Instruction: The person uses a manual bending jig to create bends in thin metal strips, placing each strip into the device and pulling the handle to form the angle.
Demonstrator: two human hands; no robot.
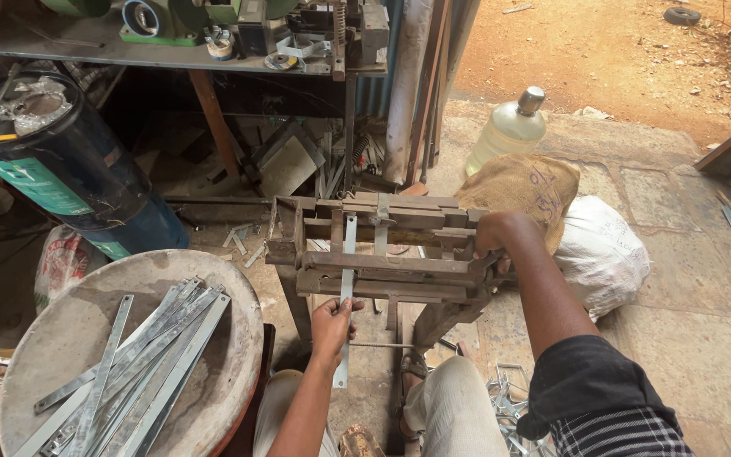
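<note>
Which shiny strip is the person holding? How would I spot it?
Find the rusty metal press in the middle. One flat silver strip stands upright through it, gripped by the left hand. Unlike the strips piled on the round drum lid, it is alone.

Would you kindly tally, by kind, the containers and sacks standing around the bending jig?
Dark drum: 1
Clear plastic bottle: 1
Burlap sack: 1
White sack: 1
Total: 4

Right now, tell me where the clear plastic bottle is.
In the head view, the clear plastic bottle stands upper right of centre on the stone floor, just behind the burlap sack, beyond the bending machine.
</note>
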